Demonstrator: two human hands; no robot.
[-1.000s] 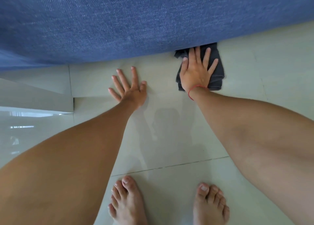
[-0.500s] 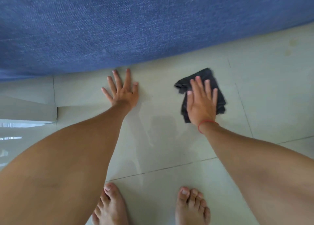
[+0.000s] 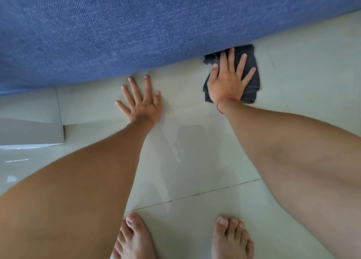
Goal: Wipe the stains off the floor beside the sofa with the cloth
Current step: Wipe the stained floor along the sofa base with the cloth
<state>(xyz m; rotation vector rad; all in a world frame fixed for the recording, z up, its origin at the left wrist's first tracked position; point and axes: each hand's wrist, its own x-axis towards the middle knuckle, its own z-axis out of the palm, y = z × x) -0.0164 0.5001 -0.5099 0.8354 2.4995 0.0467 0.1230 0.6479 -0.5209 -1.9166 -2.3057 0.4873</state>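
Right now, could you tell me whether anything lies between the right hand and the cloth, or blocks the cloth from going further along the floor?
Nothing lies between them: the right hand presses flat on the dark cloth. Ahead, the cloth's far edge meets the blue sofa, which blocks it that way. The tiled floor to its right looks open.

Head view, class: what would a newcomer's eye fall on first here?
First the blue sofa, filling the whole top of the picture. Next the dark cloth on the pale floor at the sofa's edge, pressed flat under the right hand. The left hand is spread on bare tile beside it.
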